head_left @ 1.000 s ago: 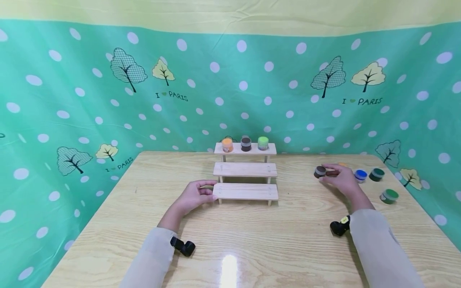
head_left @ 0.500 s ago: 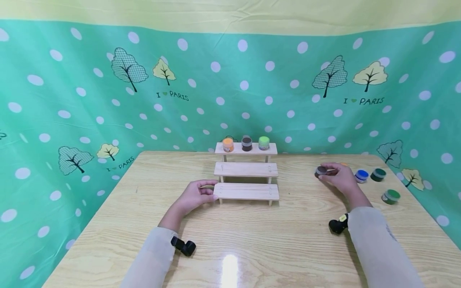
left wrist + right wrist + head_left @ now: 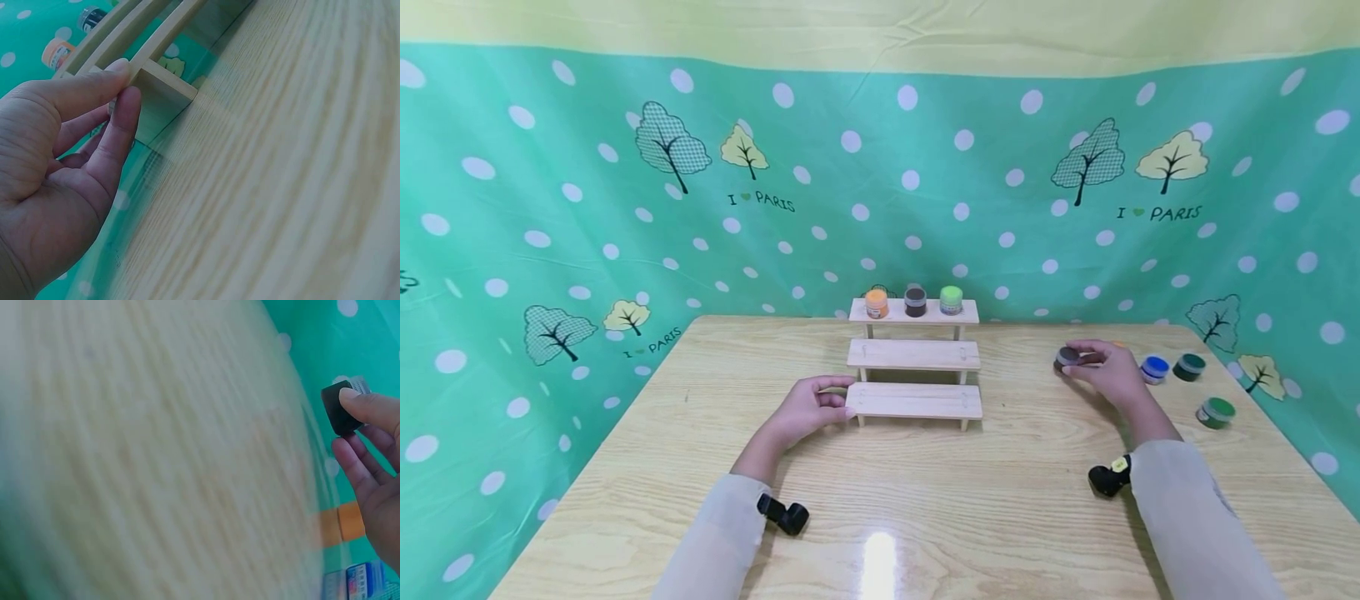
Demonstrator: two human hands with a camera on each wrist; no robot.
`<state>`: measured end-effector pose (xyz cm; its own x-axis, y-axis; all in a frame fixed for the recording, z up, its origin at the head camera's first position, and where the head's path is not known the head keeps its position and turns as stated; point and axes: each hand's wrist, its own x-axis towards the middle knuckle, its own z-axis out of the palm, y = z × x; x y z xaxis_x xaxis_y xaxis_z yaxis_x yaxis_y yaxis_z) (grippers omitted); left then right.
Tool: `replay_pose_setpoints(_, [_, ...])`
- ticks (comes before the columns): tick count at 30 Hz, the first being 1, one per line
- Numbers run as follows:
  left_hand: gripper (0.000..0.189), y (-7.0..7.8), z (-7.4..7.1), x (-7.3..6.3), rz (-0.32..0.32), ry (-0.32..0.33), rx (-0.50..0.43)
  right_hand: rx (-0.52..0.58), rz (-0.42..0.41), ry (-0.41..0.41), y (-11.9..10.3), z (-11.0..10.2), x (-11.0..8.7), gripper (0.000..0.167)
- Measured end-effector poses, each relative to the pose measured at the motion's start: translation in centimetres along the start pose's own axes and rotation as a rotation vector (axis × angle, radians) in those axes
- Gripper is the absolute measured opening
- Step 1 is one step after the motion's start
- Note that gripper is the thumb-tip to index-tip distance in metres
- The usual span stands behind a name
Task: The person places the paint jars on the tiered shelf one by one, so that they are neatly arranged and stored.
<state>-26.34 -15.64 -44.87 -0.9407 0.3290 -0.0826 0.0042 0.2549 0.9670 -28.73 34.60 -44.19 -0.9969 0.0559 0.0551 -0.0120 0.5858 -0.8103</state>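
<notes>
Left grip [image 3: 801,412] pinches the stand [image 3: 913,401]; brace it lightly. Right grip [image 3: 1108,377] pinches the dark jar [image 3: 338,417], perhaps tilted; level it.

Smooth wood, clear plastic, creased cloth
The stand [image 3: 917,400] looks like plain, matt wood; the table [image 3: 925,483] is wood-grained and glossy, with a bright reflection. The jars [image 3: 1215,414] look like smooth plastic, the curtain [image 3: 880,179] lightly creased cloth, the sleeves [image 3: 711,542] matt cloth.
</notes>
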Motion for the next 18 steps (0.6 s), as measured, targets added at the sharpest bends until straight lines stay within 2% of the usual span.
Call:
replay_pose_setpoints(6, [0.057, 0.0, 0.0, 0.0, 0.001, -0.003, -0.002, 0.022, -0.035, -0.014, -0.7, -0.2, -0.2, 0.061])
replay_pose_setpoints(18, [0.056, -0.1, 0.0, 0.1, 0.003, -0.003, 0.0, 0.007, -0.112, -0.012, -2.7, -0.1, -0.7, 0.056])
